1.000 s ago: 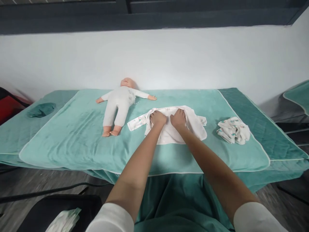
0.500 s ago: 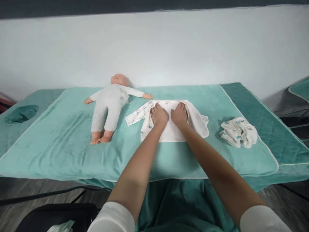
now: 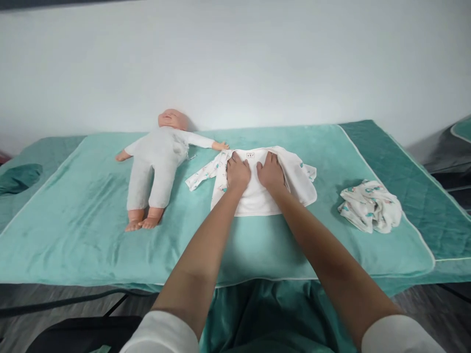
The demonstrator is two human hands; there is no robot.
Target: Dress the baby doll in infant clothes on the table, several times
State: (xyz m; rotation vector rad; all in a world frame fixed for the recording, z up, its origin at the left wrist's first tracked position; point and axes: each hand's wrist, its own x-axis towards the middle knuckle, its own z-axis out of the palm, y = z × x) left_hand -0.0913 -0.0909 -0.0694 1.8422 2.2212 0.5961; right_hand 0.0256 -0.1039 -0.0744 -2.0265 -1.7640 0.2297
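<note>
A white baby shirt with small printed figures lies spread, inside up, on the teal blanket. My left hand and my right hand rest side by side on it just below the neck label, fingers stretched flat on the cloth. A baby doll in a pale one-piece lies on its back to the left, one arm reaching towards the shirt's sleeve.
A crumpled printed garment lies on the blanket at the right. A dark green bundle sits at the far left. A white wall runs behind the bed. Another teal-covered surface shows at the right edge.
Both hands have stayed on the shirt near its collar, shifting only slightly. The camera has tilted down and turned a little, so everything sits lower and further left in view.
</note>
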